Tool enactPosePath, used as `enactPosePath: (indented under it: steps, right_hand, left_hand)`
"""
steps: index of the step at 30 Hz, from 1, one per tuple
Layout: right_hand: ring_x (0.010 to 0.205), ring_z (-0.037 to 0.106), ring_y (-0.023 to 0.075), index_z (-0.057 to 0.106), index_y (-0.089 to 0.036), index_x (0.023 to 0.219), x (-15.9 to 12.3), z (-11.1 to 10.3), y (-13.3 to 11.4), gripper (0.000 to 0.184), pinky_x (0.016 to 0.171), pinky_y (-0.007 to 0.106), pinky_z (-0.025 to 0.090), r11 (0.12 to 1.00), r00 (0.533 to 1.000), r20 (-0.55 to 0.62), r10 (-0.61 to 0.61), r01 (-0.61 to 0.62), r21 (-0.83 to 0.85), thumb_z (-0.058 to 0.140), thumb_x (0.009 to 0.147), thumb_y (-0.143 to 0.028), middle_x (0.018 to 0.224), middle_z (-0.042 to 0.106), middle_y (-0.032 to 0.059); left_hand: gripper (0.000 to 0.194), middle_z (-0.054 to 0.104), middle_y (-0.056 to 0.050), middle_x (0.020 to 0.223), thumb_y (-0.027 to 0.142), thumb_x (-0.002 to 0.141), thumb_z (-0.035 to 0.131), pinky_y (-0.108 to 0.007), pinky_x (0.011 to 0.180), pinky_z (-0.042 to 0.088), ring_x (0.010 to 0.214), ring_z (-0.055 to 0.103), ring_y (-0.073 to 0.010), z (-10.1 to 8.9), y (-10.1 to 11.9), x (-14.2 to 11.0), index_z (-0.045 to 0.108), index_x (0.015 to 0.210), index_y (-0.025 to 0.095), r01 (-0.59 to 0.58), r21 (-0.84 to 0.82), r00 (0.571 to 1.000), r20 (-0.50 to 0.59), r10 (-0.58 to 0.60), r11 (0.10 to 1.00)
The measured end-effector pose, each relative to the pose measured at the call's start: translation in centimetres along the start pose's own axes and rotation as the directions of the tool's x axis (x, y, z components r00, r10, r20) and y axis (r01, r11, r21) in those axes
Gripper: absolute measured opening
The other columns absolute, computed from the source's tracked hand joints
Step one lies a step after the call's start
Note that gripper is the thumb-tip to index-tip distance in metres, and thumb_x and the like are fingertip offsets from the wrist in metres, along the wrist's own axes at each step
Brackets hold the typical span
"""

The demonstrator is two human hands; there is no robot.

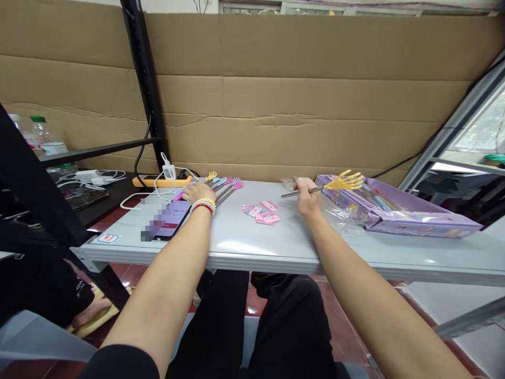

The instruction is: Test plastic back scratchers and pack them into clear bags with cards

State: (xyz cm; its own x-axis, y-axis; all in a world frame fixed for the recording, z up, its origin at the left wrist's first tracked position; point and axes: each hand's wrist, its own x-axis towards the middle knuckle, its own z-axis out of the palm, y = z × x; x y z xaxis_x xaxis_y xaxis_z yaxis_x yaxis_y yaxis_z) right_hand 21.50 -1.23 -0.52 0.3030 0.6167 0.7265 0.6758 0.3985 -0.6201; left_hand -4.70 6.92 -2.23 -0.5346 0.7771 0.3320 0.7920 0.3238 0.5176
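My right hand (306, 197) is closed round the metal shaft of a yellow hand-shaped back scratcher (344, 181), held just above the rim of a purple display box (410, 218) at the right. My left hand (198, 192), with a beaded bracelet on its wrist, rests closed on the handles of a row of several scratchers (225, 184) with yellow, blue and pink heads lying at the table's far left. What its fingers grip is hidden. Small pink cards (263, 212) lie between my hands on the grey table (276, 247).
A phone (170, 220) lies by my left wrist. Behind it sit a yellow power strip (161, 181) with white chargers and cables. Crumpled clear wrap (339, 216) lies beside the box. Cardboard sheets wall off the back; a black shelf with bottles stands left.
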Motion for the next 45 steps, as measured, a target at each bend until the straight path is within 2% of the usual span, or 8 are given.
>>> enactPosePath:
  steps: [5, 9, 14, 17, 28, 38, 42, 45]
  right_hand:
    - [0.039, 0.033, 0.0106, 0.043, -0.022, 0.06, 0.1, 0.5, 0.1, 0.044, 0.043, 0.026, 0.029, 0.911, 0.939, 0.238, 0.25, -0.311, 0.269, 0.044, 0.081, -0.062, 0.042, 0.036, -0.0045]
    - [0.043, 0.044, 0.0106, 0.05, -0.02, 0.07, 0.0, 0.1, -0.5, 0.047, 0.041, 0.024, 0.03, 0.785, 0.844, 0.489, 0.22, -0.451, 0.425, 0.065, 0.062, -0.064, 0.056, 0.057, 0.0004]
    - [0.063, 0.059, 0.0165, 0.06, -0.018, 0.088, 0.1, -0.6, -1.5, 0.054, 0.045, 0.025, 0.038, 0.61, 0.759, 0.619, 0.201, -0.591, 0.527, 0.042, 0.076, -0.067, 0.087, 0.068, 0.0117]
    - [0.058, 0.056, 0.0159, 0.061, -0.017, 0.087, 0.3, -0.5, -1.2, 0.043, 0.043, 0.024, 0.035, 0.549, 0.778, 0.582, 0.238, -0.602, 0.58, 0.039, 0.081, -0.053, 0.082, 0.068, 0.011]
    - [0.048, 0.052, 0.0153, 0.063, -0.014, 0.078, 0.6, -0.4, -0.5, 0.031, 0.042, 0.024, 0.033, 0.466, 0.765, 0.555, 0.326, -0.641, 0.61, 0.039, 0.066, -0.029, 0.064, 0.067, 0.0106]
    - [0.03, 0.024, 0.0099, 0.056, -0.017, 0.059, -0.5, 1.3, -1.8, 0.021, 0.033, 0.022, 0.016, 0.464, 0.758, 0.615, 0.219, -0.635, 0.618, 0.039, 0.059, -0.029, 0.034, 0.042, 0.0002]
    - [0.035, 0.03, 0.0074, 0.06, -0.017, 0.069, -0.7, 1.4, -3.5, 0.013, 0.037, 0.02, 0.025, 0.454, 0.821, 0.53, 0.214, -0.564, 0.69, 0.051, 0.065, -0.026, 0.041, 0.039, -0.0057]
    - [0.049, 0.047, 0.0089, 0.06, -0.018, 0.075, -0.5, -0.7, -4.6, 0.014, 0.048, 0.022, 0.039, 0.277, 0.897, 0.38, 0.226, -0.433, 0.858, 0.062, 0.067, -0.03, 0.053, 0.05, -0.0044]
  left_hand:
    - [0.035, 0.054, -0.024, 0.12, 0.023, 0.084, 0.044, -0.049, 0.093, 0.031, 0.115, 0.044, -0.0354, -0.8, 0.0, -0.3, 0.06, 0.11, 0.007, -0.083, 0.048, 0.996, 0.035, 0.081, 0.995]
    - [0.028, 0.056, -0.02, 0.118, 0.021, 0.083, 0.048, -0.044, 0.092, 0.036, 0.111, 0.049, -0.0316, -1.4, 0.6, -0.7, 0.063, 0.105, 0.012, -0.236, -0.081, 0.966, 0.091, 0.243, 0.968]
    - [0.025, 0.06, -0.009, 0.105, 0.016, 0.087, 0.043, -0.029, 0.091, 0.041, 0.101, 0.054, -0.0179, -1.5, 2.1, -2.1, 0.063, 0.101, 0.017, -0.617, -0.448, 0.691, 0.084, 0.718, 0.647]
    - [0.024, 0.058, -0.009, 0.105, 0.013, 0.086, 0.043, -0.029, 0.089, 0.042, 0.098, 0.054, -0.0171, -1.2, 2.6, -2.8, 0.062, 0.1, 0.015, -0.645, -0.537, 0.61, 0.067, 0.79, 0.544]
    - [0.022, 0.061, -0.006, 0.091, 0.012, 0.081, 0.044, -0.029, 0.077, 0.042, 0.082, 0.054, -0.0159, -1.0, 2.5, -3.1, 0.062, 0.094, 0.014, -0.593, -0.66, 0.573, 0.055, 0.818, 0.46]
    - [0.032, 0.042, 0.004, 0.048, 0.029, 0.083, 0.041, -0.025, 0.051, 0.026, 0.048, 0.036, -0.0094, -4.0, 3.4, -6.8, 0.053, 0.057, 0.015, -0.572, -0.701, 0.387, 0.227, 0.894, 0.426]
    - [0.035, 0.042, 0.004, 0.047, 0.031, 0.084, 0.04, -0.025, 0.051, 0.026, 0.047, 0.036, -0.0089, -4.7, 4.0, -8.1, 0.052, 0.055, 0.015, -0.557, -0.727, 0.4, 0.188, 0.897, 0.401]
    - [0.039, 0.042, 0.004, 0.047, 0.036, 0.084, 0.042, -0.024, 0.05, 0.025, 0.047, 0.035, -0.0084, -5.3, 3.7, -8.4, 0.052, 0.053, 0.015, -0.554, -0.735, 0.428, 0.153, 0.891, 0.392]
